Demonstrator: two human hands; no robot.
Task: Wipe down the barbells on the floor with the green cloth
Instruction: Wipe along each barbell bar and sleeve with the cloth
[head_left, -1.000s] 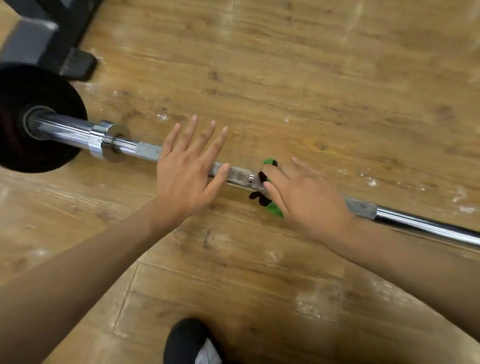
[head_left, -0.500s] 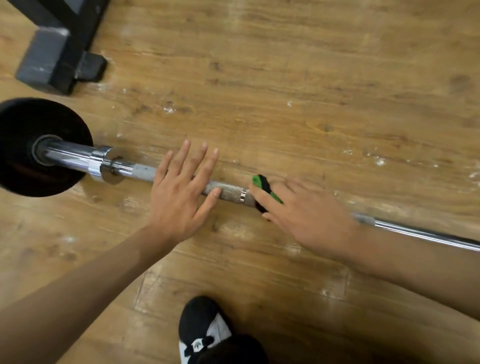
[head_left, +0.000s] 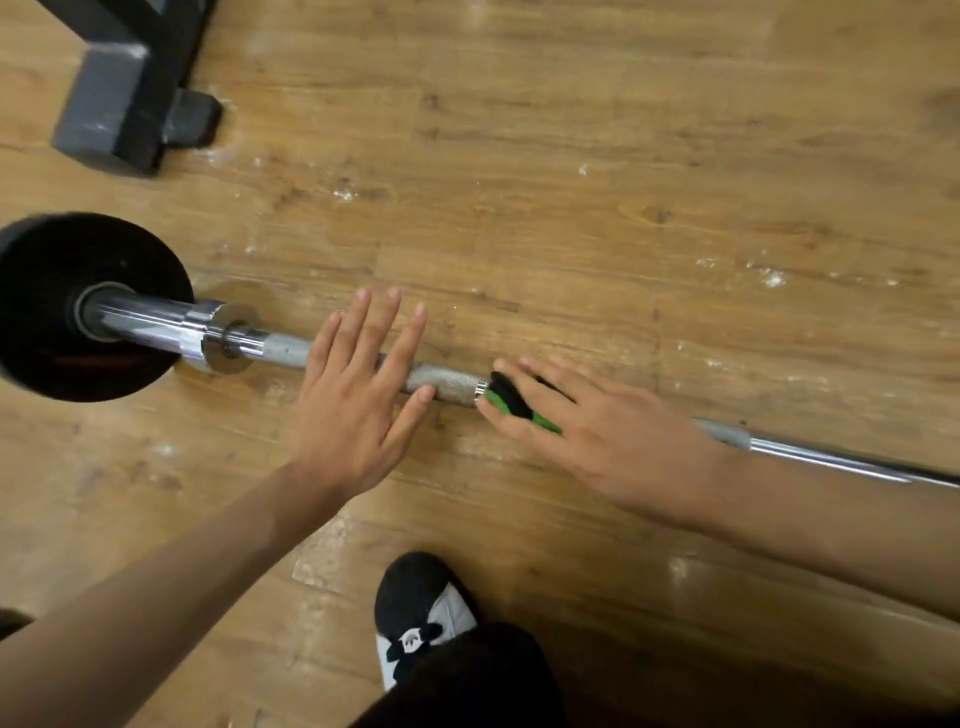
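GYM FLOOR: At far left of the frame a black weight plate (head_left: 62, 306) caps one end of a barbell (head_left: 452, 387) lying on the wood floor (head_left: 623, 156). The bar's long axis runs from mid-left down to the lower-right edge. In the upper left the foot of a dark rack (head_left: 119, 104) stands well apart from the bar. Just beside the plate comes a chrome collar (head_left: 223, 338), then a grey knurled stretch of shaft.

Centre-left, the left hand (head_left: 358, 400) rests flat across that knurling, fingers straight & spread, thumb tip touching the bar's near side. It grips nothing; prob. a steadying hand to stop the bar rolling.

Bottom centre, a black-and-white shoe (head_left: 421, 608) stands on the near side of the bar, not touching it.

After a short bare gap of knurling comes the green cloth (head_left: 514, 402), green w/ black. It is pinched btwn thumb and fingers of the right hand (head_left: 597, 431) & pressed onto the shaft. Only a bit pokes out toward the left hand; the rest is hidden under the palm. The fingers point up-left, roughly along the bar.

Key relation: the bar passes under both hands, so the wipe must run along the axis, not across. The right hand has the cloth. Knurling & collar lie to its left, smooth chrome to its right. Judgement: mid-wipe, and a leftward stroke would meet the left hand.
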